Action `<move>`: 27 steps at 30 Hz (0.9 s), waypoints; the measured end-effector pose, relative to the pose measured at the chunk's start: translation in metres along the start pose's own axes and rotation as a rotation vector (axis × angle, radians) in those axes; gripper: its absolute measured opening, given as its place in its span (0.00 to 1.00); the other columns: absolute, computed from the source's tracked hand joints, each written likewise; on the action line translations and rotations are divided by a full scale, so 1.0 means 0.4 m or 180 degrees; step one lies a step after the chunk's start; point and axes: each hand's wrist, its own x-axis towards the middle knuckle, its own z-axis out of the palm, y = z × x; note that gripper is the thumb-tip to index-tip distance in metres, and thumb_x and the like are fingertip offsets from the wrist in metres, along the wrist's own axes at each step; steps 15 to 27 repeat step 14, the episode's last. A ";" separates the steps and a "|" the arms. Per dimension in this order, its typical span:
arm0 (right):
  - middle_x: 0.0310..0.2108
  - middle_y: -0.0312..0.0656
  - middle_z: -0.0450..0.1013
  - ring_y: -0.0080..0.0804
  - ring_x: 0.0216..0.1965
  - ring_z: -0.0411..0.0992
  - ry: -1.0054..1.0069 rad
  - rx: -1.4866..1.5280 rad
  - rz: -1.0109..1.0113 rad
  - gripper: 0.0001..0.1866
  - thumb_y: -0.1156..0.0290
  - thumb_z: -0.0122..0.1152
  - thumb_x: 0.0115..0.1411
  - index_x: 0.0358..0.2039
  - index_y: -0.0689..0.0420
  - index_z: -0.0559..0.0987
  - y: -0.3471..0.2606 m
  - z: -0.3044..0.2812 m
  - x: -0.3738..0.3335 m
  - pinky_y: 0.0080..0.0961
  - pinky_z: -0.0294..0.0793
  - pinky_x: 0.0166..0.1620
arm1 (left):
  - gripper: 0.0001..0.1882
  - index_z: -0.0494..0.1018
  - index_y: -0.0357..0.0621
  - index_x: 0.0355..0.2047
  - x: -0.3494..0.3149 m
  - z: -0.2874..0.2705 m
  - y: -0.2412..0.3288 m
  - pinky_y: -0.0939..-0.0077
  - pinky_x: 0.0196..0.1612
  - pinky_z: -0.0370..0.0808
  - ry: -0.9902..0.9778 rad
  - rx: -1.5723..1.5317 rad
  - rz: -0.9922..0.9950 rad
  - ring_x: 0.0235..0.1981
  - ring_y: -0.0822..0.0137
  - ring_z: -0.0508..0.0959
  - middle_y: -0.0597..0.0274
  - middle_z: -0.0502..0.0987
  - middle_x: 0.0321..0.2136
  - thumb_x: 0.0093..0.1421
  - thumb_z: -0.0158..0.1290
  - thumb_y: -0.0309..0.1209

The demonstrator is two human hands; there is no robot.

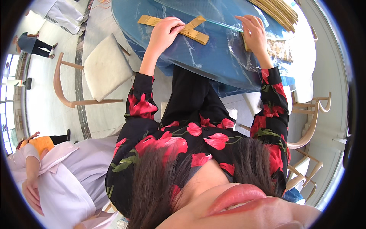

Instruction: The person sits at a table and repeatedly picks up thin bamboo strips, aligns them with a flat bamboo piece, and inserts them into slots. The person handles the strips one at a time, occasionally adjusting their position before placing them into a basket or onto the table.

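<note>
At the near left part of the table, my left hand (164,35) is closed, thumb and fingers pinching a gold paper strip (196,23) that slants up to the right. Beneath it lies a longer gold strip (199,37), flat on the blue cover, and the two cross close to my fingertips. To the right, my right hand (254,33) is raised with its fingers apart and nothing visible in them. Below and behind that hand is a clear plastic wrapper (280,51) around more gold paper, partly hidden by my wrist.
A blue marbled cover (213,63) drapes the round table, with a glass plate edge (217,23) on top. Bundled gold strips (276,13) lie at the far right. A cream chair (108,68) stands left; a person in pale clothing (72,179) is close behind me on the left.
</note>
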 end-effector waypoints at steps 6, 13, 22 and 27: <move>0.45 0.40 0.76 0.44 0.48 0.73 -0.0032 0.0004 0.0050 0.17 0.77 0.60 0.63 0.51 0.49 0.83 0.004 -0.003 0.001 0.37 0.74 0.53 | 0.03 0.78 0.37 0.34 -0.006 -0.002 0.014 0.71 0.38 0.79 -0.0149 -0.0168 -0.0347 0.32 0.62 0.81 0.60 0.80 0.34 0.61 0.59 0.24; 0.55 0.48 0.73 0.49 0.59 0.69 -0.0039 0.0283 0.0042 0.23 0.72 0.66 0.59 0.56 0.50 0.80 0.004 -0.029 0.361 0.44 0.66 0.63 | 0.09 0.74 0.45 0.35 0.006 0.004 0.034 0.62 0.51 0.76 -0.0362 0.0777 0.0200 0.45 0.56 0.79 0.62 0.79 0.39 0.56 0.63 0.26; 0.55 0.48 0.73 0.49 0.59 0.69 0.0000 0.0285 0.0013 0.23 0.72 0.66 0.59 0.56 0.50 0.80 0.004 -0.028 0.379 0.44 0.66 0.63 | 0.10 0.74 0.46 0.36 -0.001 0.005 0.026 0.64 0.54 0.75 -0.0273 0.0795 0.0287 0.48 0.54 0.79 0.61 0.79 0.39 0.57 0.64 0.28; 0.55 0.48 0.73 0.49 0.59 0.69 0.0000 0.0285 0.0013 0.23 0.72 0.66 0.59 0.56 0.50 0.80 0.004 -0.028 0.379 0.44 0.66 0.63 | 0.10 0.74 0.46 0.36 -0.001 0.005 0.026 0.64 0.54 0.75 -0.0273 0.0795 0.0287 0.48 0.54 0.79 0.61 0.79 0.39 0.57 0.64 0.28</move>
